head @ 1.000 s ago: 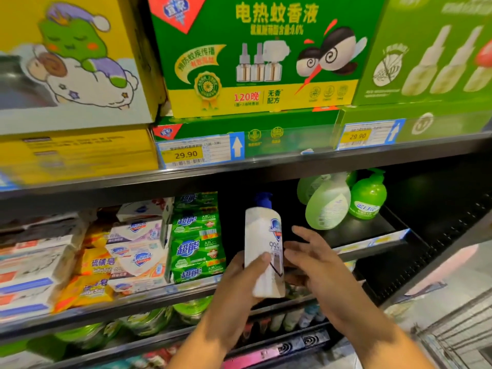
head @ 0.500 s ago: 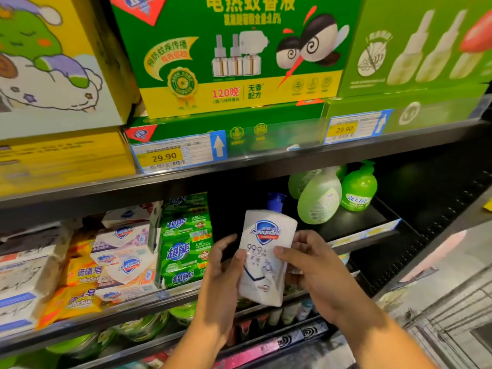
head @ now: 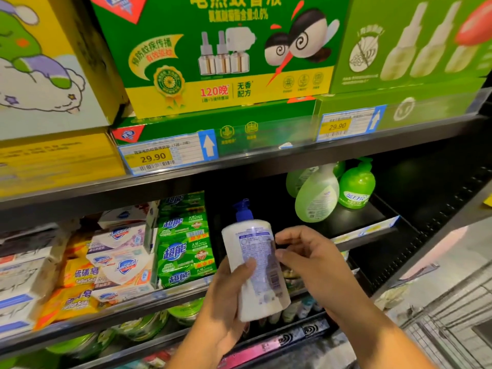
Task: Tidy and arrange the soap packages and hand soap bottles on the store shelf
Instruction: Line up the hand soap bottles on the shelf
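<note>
white bottle (head: 255, 267) with a blue pump (head: 243, 209), held mid-frame in front of the middle shelf, resting on no surface. the back label's small print faces the camera. long axis near upright, pump end leaning slightly toward upper left.

left hand (head: 226, 296) comes up from bottom centre and wraps the lower body, thumb laid across the label: a full closed hold carrying the weight. right hand (head: 311, 259) sits just right of the bottle, fingers curled, thumb and forefinger tips touching its right edge. looks like a light pinch for turning, not carrying.

green soap packs (head: 183, 246) stacked just left of the bottle and behind it. green pump bottles (head: 356, 187) stand on a black tray (head: 356, 218) up and to the right, well apart from the grip.

judgement: the step in hand is turning the bottle front-out, then shelving it. the dark stretch of shelf lies straight behind the bottle, so the move goes forward, base first, with the left hand nearer the load.
</note>
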A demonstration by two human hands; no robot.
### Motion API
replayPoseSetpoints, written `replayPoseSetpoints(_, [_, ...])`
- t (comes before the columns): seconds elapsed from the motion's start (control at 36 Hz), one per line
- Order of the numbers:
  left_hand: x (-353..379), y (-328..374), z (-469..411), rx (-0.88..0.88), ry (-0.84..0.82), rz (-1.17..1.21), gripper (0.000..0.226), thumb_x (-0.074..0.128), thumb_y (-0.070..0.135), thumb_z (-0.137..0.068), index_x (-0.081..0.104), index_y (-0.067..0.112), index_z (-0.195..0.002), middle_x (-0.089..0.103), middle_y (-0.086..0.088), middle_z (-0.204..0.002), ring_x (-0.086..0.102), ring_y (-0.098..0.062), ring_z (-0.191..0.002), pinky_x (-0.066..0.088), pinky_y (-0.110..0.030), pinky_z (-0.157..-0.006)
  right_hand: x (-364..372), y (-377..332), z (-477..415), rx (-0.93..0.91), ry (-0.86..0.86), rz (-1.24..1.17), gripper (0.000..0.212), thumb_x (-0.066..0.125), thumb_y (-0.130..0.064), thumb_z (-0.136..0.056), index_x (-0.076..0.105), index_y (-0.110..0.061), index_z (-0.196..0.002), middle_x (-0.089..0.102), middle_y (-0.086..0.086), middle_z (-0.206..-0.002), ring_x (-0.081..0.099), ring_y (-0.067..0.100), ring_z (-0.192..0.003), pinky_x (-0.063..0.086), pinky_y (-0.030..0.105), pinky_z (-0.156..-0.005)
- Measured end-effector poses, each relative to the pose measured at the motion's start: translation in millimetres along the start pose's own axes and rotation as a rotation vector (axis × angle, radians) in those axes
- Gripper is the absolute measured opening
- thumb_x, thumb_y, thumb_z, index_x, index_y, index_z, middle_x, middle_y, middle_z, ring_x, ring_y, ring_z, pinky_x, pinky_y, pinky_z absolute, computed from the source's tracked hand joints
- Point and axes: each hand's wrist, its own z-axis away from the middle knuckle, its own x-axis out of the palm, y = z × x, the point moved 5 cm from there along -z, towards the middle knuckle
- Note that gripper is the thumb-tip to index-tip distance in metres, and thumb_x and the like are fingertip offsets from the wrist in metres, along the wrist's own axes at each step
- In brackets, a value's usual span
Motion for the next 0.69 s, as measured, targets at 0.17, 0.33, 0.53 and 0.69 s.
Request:
replayPoseSetpoints(0.17, [1,2,4,-0.056,-0.078,0.134,0.090,0.096,0.039,-0.056,0.061,0.004,-0.131,0.061,-0.026,-0.131,0.061,-0.044,-0.117,0.055,-0.054,-0.090,-8,9,-7,0.099,-0.038,0.100,0.026,0.072,-0.024,-0.090,0.067,-0.032,-0.114,0.072,-0.012,-0.109,0.067,0.009,-0.104,0.053,0.039,-0.097])
replayPoseSetpoints(0.33, [-7,6,0,0.018,0.062,0.127,0.042,0.057,0.024,-0.091,0.056,0.001,-0.126,0.058,-0.027,-0.132,0.062,-0.039,-0.114,0.047,-0.057,-0.100,-1,5,-4,0.114,-0.112,0.019,0.018,0.070,-0.023,-0.091,0.071,-0.023,-0.109,0.076,0.000,-0.097,0.071,0.014,-0.096,0.054,0.036,-0.090])
replayPoseSetpoints(0.53, [1,3,2,-0.069,0.083,0.096,0.051,0.051,0.044,-0.089,0.064,0.011,-0.126,0.069,-0.020,-0.119,0.068,-0.035,-0.106,0.049,-0.052,-0.095,9,-7,3,-0.025,-0.017,-0.056,0.011,0.073,-0.018,-0.088,0.077,-0.028,-0.091,0.074,0.001,-0.084,0.069,0.016,-0.083,0.058,0.033,-0.078])
replayPoseSetpoints(0.69, [-5,-1,7,-0.066,0.079,0.256,0.051,0.049,0.053,-0.095,0.073,0.010,-0.110,0.070,-0.016,-0.094,0.067,-0.028,-0.073,0.056,-0.040,-0.066,15,-14,7,-0.005,-0.102,-0.036,0.016,0.068,-0.019,-0.092,0.075,-0.029,-0.100,0.076,-0.004,-0.097,0.070,0.008,-0.095,0.050,0.018,-0.077])
